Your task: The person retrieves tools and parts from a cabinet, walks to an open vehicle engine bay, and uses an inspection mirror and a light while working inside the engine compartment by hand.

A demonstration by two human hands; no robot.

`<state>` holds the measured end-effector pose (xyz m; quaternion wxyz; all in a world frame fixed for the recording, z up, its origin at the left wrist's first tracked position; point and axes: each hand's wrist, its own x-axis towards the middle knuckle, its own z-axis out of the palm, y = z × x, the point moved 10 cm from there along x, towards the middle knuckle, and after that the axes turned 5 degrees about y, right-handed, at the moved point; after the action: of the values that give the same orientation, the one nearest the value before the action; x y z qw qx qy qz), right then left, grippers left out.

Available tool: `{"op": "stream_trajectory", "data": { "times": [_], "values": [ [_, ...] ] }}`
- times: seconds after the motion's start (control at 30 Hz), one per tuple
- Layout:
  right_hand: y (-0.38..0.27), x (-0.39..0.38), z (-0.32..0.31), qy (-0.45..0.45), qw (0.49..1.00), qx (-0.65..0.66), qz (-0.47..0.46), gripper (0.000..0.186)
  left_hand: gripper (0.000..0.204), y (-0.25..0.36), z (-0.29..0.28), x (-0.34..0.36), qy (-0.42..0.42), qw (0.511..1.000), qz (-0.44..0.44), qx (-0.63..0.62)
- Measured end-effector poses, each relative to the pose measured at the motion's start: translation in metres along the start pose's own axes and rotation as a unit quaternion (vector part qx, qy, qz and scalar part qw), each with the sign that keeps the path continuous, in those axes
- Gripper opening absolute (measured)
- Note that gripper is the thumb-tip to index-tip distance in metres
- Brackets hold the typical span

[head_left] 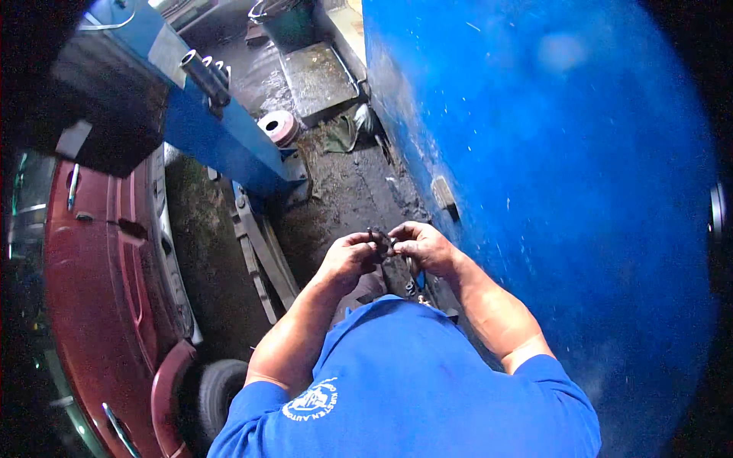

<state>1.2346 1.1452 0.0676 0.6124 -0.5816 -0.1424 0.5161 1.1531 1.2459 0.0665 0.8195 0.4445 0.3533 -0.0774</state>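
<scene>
Both hands (385,250) pinch one small dark part (382,241) (green bucket (294,21) contents unclear).

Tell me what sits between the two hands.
In the head view, a small dark part sits between the left hand and right hand; both grip it.

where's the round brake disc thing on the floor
In the head view, upper left of centre: the disc lies on the floor against the blue lift post.

Dim, bluish light — pale glare patch on the blue wall (561,53) at one o'clock (soft, blurred); fisheye corners black, edges bending.
</scene>
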Motion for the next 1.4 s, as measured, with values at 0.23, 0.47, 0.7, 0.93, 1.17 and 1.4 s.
{"op": "stream_trajectory", "data": {
  "times": [0.23, 0.47, 0.7, 0.93, 1.17, 1.4],
  "values": [
    [-0.054, 0.104, -0.028, 0.112, 0.961, 0.248, 0.059, 0.026, 0.028, 0.098, -0.026, 0.096, -0.051, 0.992, -0.056, -0.096],
    [-0.088, 0.193, -0.06, 0.107, 0.963, 0.238, 0.059, 0.021, 0.029, 0.162, -0.018, 0.187, -0.068, 0.986, -0.096, -0.114],
    [-0.119, 0.279, -0.128, 0.162, 0.969, 0.176, 0.055, 0.031, 0.024, 0.209, -0.011, 0.302, -0.145, 0.977, -0.138, -0.076],
    [-0.184, 0.344, -0.183, 0.218, 0.965, 0.143, 0.025, 0.033, 0.035, 0.28, 0.011, 0.381, -0.182, 0.971, -0.143, -0.059],
    [-0.231, 0.392, -0.202, 0.26, 0.958, 0.118, 0.01, 0.03, 0.034, 0.326, 0.021, 0.429, -0.229, 0.958, -0.163, -0.061],
    [-0.27, 0.471, -0.221, 0.295, 0.952, 0.084, 0.023, 0.03, 0.026, 0.39, 0.005, 0.497, -0.217, 0.957, -0.162, -0.1]
  ]
}}
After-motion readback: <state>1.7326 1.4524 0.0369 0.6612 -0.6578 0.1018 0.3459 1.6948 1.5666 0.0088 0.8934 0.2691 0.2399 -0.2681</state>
